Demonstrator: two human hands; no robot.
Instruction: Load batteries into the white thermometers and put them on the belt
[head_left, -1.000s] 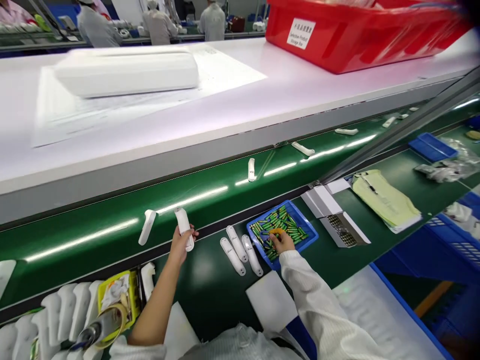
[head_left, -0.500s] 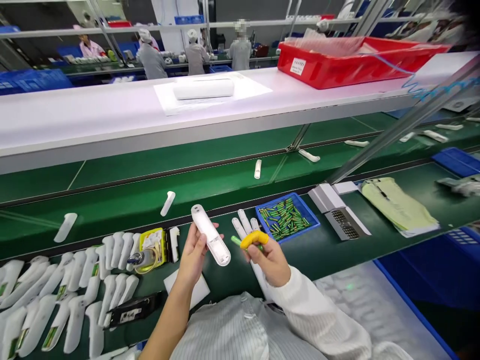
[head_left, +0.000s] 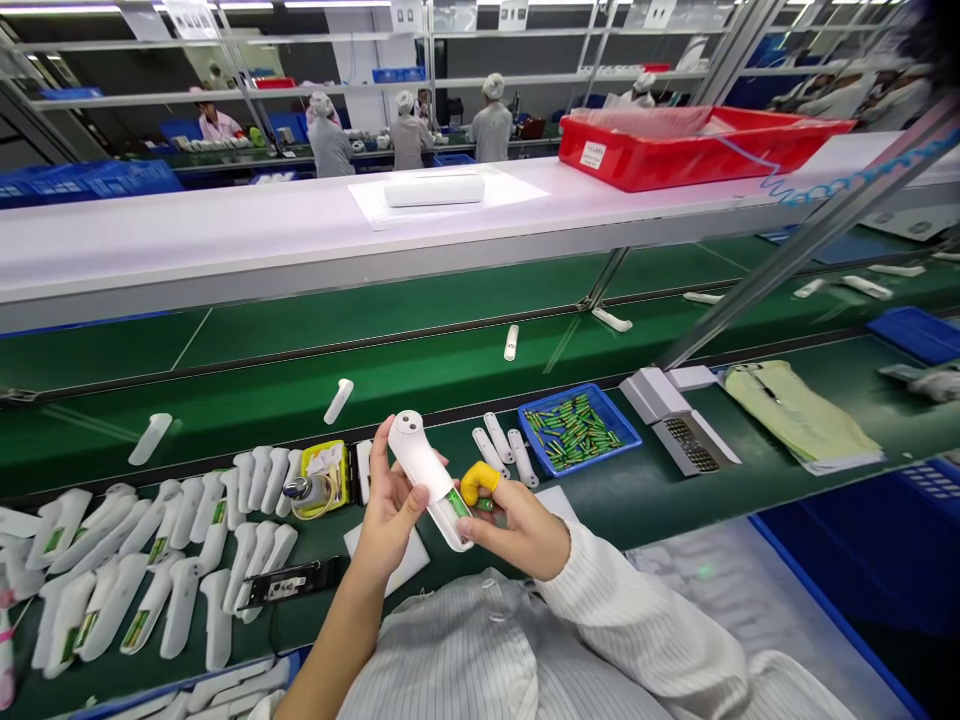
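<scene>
Gripping white casing [head_left: 420,460], left hand [head_left: 391,510]; right hand [head_left: 521,525] curled around battery [head_left: 486,505].

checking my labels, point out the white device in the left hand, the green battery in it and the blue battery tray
White device [head_left: 421,464], head view: middle of its casing
Green battery [head_left: 457,503], head view: its exposed side
Blue battery tray [head_left: 633,440], head view: right-hand corner

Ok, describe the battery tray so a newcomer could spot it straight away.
Find the big red bin on the shelf. Below its left end, on the green bench, is the blue tray, the only one heaped with loose green batteries.
</scene>
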